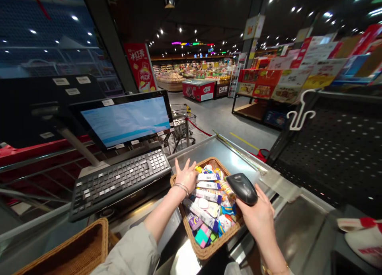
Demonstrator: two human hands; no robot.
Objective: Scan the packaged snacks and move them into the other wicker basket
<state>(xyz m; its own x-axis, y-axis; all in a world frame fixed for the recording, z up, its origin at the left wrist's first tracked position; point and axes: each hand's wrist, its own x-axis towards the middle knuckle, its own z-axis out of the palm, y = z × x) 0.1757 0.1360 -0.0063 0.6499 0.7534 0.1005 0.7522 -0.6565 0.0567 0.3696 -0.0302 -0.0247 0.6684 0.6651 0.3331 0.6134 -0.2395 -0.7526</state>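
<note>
A wicker basket [195, 239] stands in front of me, filled with candy bars, wrapped sweets and small boxes. Several long white-and-purple packets [205, 194] lie across it with their barcodes facing up. My left hand [185, 177] rests at the basket's left far edge, fingers spread, the thumb side against the ends of the packets. In my right hand [258, 213] is a black barcode scanner [242, 188], its rounded head over the basket's right side. The palm hides the scanner's handle.
Left of the basket are a black keyboard [122, 179] and a monitor [128, 117]. Another wicker basket [104, 235] sits at lower left. The metal counter [205, 149] runs beyond. A black perforated panel [343, 147] with a white hook [301, 112] rises on the right.
</note>
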